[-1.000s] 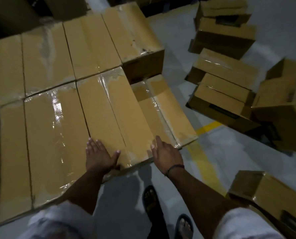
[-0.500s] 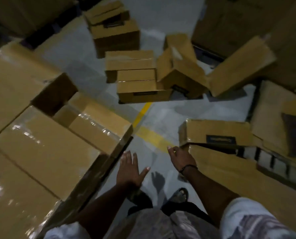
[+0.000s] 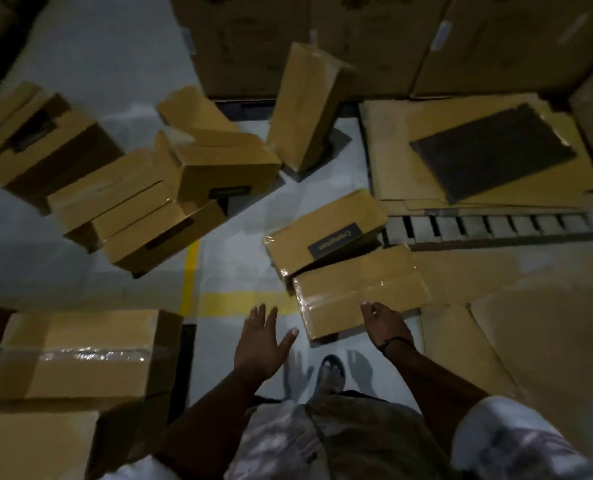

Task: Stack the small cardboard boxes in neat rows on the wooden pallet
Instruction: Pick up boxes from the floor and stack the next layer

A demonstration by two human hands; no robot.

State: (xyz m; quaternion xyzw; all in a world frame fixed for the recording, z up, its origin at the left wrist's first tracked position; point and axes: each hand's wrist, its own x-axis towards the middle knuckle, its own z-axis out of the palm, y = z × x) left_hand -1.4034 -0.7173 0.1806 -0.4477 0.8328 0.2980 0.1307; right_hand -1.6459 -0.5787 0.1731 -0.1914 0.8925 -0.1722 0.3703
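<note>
Three tall cartons (image 3: 357,39) wall off the far side of a dim warehouse floor (image 3: 91,67). To the right, one slatted pallet (image 3: 478,226) carries a layer of flattened cardboard sheets (image 3: 409,161), with a single dark sheet (image 3: 492,150) on top. In the lower left corner, two taped boxes (image 3: 80,355) sit stacked edge to edge.

At least eight small cardboard boxes lie loose on the floor: a tumbled heap (image 3: 139,209) at left, one upright box (image 3: 309,109) at centre, and two more just ahead of the person. All are plain tan, oblong and sealed with glossy clear tape; several bear a dark printed label. The labelled box (image 3: 322,233) leans against the nearest box (image 3: 361,292), which lies flat.

The person's left hand (image 3: 264,344) hovers over the floor, fingers spread and holding nothing. The right hand (image 3: 388,327), a dark band at its wrist, is at the nearest box's near edge; whether it grips the cardboard cannot be told. Two yellow floor lines (image 3: 189,271) meet at a corner. One sandalled foot (image 3: 329,372) shows below.
</note>
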